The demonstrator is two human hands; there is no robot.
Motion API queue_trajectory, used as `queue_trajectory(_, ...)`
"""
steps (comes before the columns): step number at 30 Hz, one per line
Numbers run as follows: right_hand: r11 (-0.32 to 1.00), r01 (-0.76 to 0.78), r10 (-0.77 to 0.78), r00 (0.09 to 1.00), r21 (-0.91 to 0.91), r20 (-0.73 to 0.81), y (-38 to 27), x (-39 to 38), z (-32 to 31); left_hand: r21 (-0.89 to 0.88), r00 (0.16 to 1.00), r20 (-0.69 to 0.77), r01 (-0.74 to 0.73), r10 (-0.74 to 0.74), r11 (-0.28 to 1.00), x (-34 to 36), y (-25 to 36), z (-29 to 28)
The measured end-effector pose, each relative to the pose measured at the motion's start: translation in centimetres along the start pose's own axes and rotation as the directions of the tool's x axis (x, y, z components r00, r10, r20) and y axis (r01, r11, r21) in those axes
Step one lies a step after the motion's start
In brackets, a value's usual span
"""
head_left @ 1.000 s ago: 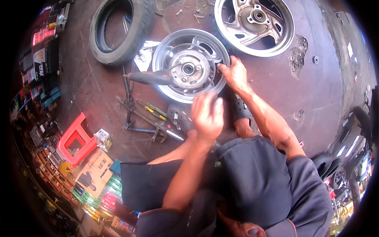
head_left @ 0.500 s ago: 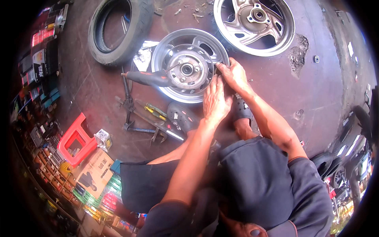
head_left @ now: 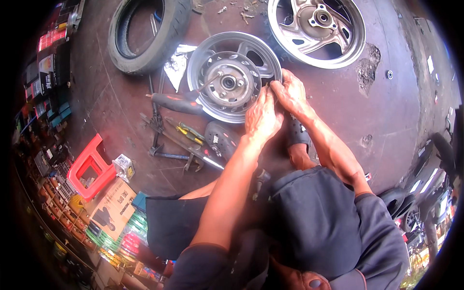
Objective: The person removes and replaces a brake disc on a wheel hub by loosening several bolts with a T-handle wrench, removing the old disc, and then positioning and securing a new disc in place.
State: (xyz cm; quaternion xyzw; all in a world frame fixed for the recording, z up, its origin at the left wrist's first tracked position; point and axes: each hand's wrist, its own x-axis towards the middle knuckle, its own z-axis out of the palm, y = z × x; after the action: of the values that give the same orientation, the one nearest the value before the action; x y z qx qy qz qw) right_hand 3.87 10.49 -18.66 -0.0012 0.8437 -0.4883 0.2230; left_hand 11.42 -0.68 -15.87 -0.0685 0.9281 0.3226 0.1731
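Note:
In front of me lies a silver wheel (head_left: pixel 198 63) with a slotted brake disc (head_left: pixel 211 67) around its hub, and no tyre on it. My left hand (head_left: pixel 263 118) reaches its near right edge, fingers pressed together against the rim. Beside it, my right hand (head_left: pixel 291 91) is closed at the rim's right edge, thumb close to the left fingertips. Anything small between the fingers is hidden. A tool with a dark, red-marked handle (head_left: pixel 176 103) leans on the wheel's left side, its thin metal shaft reaching toward the hub.
A bare tyre (head_left: pixel 181 26) lies at the far left, a second wheel (head_left: pixel 360 36) at the far right. Yellow-handled pliers (head_left: pixel 191 135) and metal tools (head_left: pixel 169 157) are left of my feet. A red plastic stool (head_left: pixel 79 166) and a cardboard box (head_left: pixel 121 203) stand farther left.
The right hand has drawn slightly nearer, its thumb now closer to the left fingertips. The dark-handled tool sits a little farther left and lower against the wheel. The view has shifted slightly.

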Motion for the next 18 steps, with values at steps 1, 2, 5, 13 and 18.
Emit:
queue_trajectory(1, 1.0, 0.015, -0.015, 1.0, -0.012, -0.023, -0.1, -0.1, 0.3, 0.002, 1.0, -0.003, 0.003, -0.003, 1.0, 0.0, 0.0, 0.0)
queue_trajectory(2, 1.0, 0.02, -0.02, 1.0, -0.013, -0.024, -0.2, -0.2, 0.3, 0.029, 0.999, 0.021, 0.032, -0.032, 0.999, 0.3, 0.3, 0.0)
queue_trajectory(5, 0.999, 0.036, -0.035, 0.998, 0.021, -0.052, -0.2, -0.4, 0.1, 0.033, 0.991, 0.057, 0.122, -0.124, 0.992, 0.9, 1.3, 0.0)
queue_trajectory(13, 0.997, 0.056, -0.057, 0.998, 0.054, 0.024, 0.4, 0.5, -0.6, -0.133, 0.942, -0.335, -0.01, -0.036, 0.991, -3.4, 1.2, 2.1)
queue_trajectory(18, 0.997, 0.027, -0.031, 0.998, 0.066, 0.054, -0.5, -0.2, -0.6, -0.537, 0.798, -0.335, 0.275, -0.501, 0.797, -3.1, 0.1, 1.8)
